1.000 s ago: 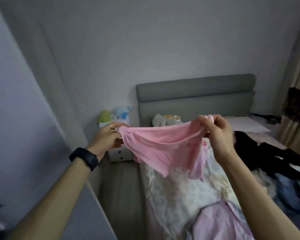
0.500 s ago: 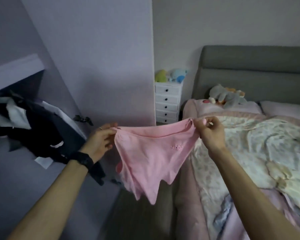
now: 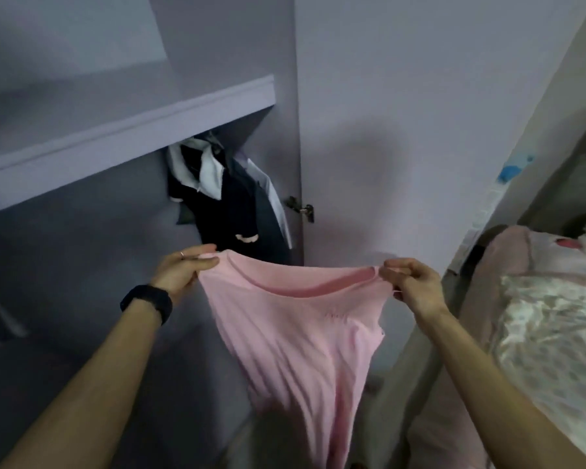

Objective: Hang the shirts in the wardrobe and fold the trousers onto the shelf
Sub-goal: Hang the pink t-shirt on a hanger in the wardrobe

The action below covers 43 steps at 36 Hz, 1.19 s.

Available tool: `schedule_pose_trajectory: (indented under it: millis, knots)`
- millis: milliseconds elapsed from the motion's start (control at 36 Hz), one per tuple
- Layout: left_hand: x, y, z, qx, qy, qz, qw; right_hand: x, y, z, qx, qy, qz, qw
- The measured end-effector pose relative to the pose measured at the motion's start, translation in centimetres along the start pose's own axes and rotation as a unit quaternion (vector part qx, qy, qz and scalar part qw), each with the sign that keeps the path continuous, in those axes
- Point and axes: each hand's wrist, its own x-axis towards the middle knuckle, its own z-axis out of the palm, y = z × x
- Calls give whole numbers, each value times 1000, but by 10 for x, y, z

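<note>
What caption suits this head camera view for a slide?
Left hand and right hand hold a pink fabric shirt by its neckline before an open lilac wardrobe.

left hand [image 3: 183, 273]: raised, fingers [image 3: 202, 264] pinching pink shirt [image 3: 295, 333] | right hand [image 3: 415, 287]: raised, fingers pinching it | both: extended forward, apart

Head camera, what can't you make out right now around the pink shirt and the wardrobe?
Head view, pink shirt: hem cut off by the bottom edge; chest mark too small to read.
Head view, dark clothes: the shelf hides whatever they hang from.
Head view, bed: cut off by the right edge, blurred at the far end.
Head view, shirt's neckline ends: covered by the left hand and right hand pinching them.
</note>
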Motion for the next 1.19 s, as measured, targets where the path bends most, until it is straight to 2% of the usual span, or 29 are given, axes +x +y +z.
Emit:
schedule_pose_trajectory:
  millis: [167, 278, 361, 417, 472, 556, 611, 750, 861, 944, 1056, 1194]
  knots:
    - [-21, -47, -44, -119, 118, -46, 985, 29, 13, 52, 55, -81, 13, 995]
    - [-41, -65, -54, -123, 216, -60, 967, 54, 21, 88, -6, -172, 12, 985]
    - [-57, -75, -50, -110, 267, -50, 956, 73, 22, 108, -98, -225, -58, 968]
    - [-70, -80, -48, -39, 290, -27, 956, 80, 20, 118, -189, -260, -128, 938]
    - [-82, -84, -48, 106, 312, -23, 944, 89, 22, 129, -273, -306, -206, 888]
    - [-99, -83, -44, 325, 333, -60, 883, 101, 23, 143, -361, -348, -290, 815]
    - [-113, -80, -43, 359, 359, -72, 858, 103, 21, 155, -380, -374, -323, 782]
    - [-145, -84, -51, 327, 446, -81, 829, 106, 11, 185, -340, -404, -384, 757]
    - [-167, -77, -50, 258, 519, -58, 813, 98, 0, 205, -291, -422, -391, 765]
    - [-175, -70, -51, 225, 550, -34, 804, 82, -8, 223, -317, -461, -375, 740]
    - [-170, -60, -47, 176, 545, -1, 819, 47, -12, 241, -280, -513, -366, 725]
    - [-154, -54, -30, 143, 480, 50, 864, -17, -30, 259, -236, -591, -361, 682]
